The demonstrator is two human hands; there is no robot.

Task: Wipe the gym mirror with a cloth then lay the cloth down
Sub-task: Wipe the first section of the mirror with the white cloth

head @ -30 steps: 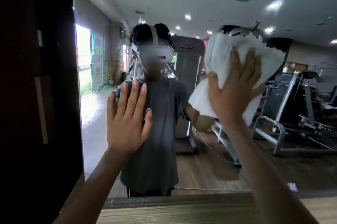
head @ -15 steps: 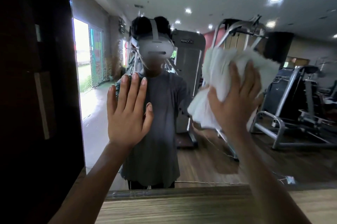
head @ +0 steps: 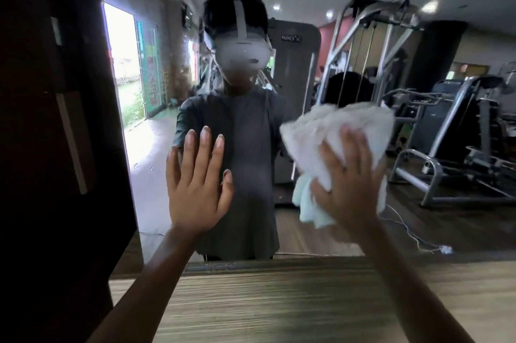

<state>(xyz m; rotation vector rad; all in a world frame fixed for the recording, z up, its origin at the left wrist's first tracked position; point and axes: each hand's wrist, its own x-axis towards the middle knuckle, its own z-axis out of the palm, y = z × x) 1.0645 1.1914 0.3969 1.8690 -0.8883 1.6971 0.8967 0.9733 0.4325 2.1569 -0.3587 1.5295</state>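
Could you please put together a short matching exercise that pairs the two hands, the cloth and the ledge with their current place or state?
Things
1. left hand
2. right hand
3. cloth
4. ledge

Place or state
A. white, bunched against the mirror
B. wooden, running below the mirror
C. flat on the mirror, fingers straight, holding nothing
D. presses the cloth to the mirror

Pairs: 1-C, 2-D, 3-A, 4-B

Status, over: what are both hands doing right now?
Left hand flat on mirror. Right hand pressing white cloth against it. Nothing in the way.
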